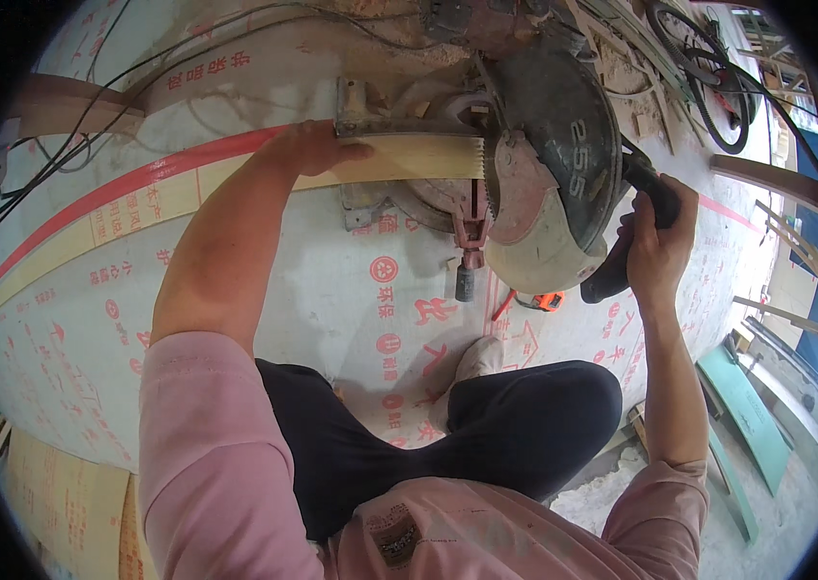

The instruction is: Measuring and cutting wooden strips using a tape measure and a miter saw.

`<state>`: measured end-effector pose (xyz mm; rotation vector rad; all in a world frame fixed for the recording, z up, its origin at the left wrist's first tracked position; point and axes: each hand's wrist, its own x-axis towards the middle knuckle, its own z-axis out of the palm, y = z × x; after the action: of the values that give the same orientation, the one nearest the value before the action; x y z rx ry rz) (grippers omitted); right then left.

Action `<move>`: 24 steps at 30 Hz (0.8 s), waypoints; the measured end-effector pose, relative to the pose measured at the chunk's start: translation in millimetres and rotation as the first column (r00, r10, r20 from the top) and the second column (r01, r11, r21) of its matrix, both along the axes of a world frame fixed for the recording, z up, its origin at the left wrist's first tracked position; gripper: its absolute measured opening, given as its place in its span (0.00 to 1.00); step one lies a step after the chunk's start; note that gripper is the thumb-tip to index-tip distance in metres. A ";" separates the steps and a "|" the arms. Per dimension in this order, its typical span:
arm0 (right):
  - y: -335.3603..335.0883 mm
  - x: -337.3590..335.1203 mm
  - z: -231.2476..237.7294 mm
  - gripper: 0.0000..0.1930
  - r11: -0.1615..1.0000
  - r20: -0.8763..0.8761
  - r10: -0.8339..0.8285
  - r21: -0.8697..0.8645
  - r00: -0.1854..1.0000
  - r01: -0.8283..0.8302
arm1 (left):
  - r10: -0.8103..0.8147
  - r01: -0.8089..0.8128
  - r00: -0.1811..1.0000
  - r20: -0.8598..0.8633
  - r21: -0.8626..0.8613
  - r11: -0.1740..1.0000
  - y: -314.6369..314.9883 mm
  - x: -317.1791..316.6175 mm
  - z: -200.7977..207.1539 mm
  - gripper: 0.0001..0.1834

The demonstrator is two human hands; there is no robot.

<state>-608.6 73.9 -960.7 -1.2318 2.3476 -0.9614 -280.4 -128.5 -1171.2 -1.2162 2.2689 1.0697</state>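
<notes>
A long pale wooden strip point(409, 159) lies across the base of a miter saw, along its metal fence point(409, 127). My left hand point(317, 148) grips the strip near the fence's left end, thumb along the wood; its other fingers are partly hidden. The saw's toothed blade point(488, 184) is beside the right end of the strip; I cannot tell whether they touch. My right hand point(662, 237) is wrapped around the black handle point(621, 253) of the saw head point(559, 145), right of the blade guard point(536, 227).
An orange tape measure point(549, 302) and a red pencil-like stick point(503, 306) lie on the printed floor sheet near my foot point(479, 360). Black cables point(71, 155) run along the left and back. Sawdust and wood offcuts point(655, 97) lie behind the saw. Green boards point(745, 416) rest at the right.
</notes>
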 end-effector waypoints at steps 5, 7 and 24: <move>0.8 0.4 -3.2 0.14 1.000 -0.001 0.007 -0.008 1.000 -0.007 | 0.050 -0.045 0.994 -0.096 0.051 0.998 -4.2 8.2 -9.6 0.47; 2.7 -3.3 -6.5 0.14 1.000 -0.026 -0.002 -0.011 1.000 0.002 | 0.075 -0.074 0.997 -0.002 0.136 0.988 -12.1 6.2 -4.4 0.44; 3.6 -1.9 -2.5 0.16 1.000 0.012 0.005 -0.017 1.000 -0.004 | -0.359 0.213 0.933 -0.041 -0.740 0.638 84.3 -77.0 3.5 0.24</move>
<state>-610.5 77.5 -963.2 -1.2339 2.3314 -0.9866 -357.5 -44.2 -1167.7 -0.9390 3.0485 0.1140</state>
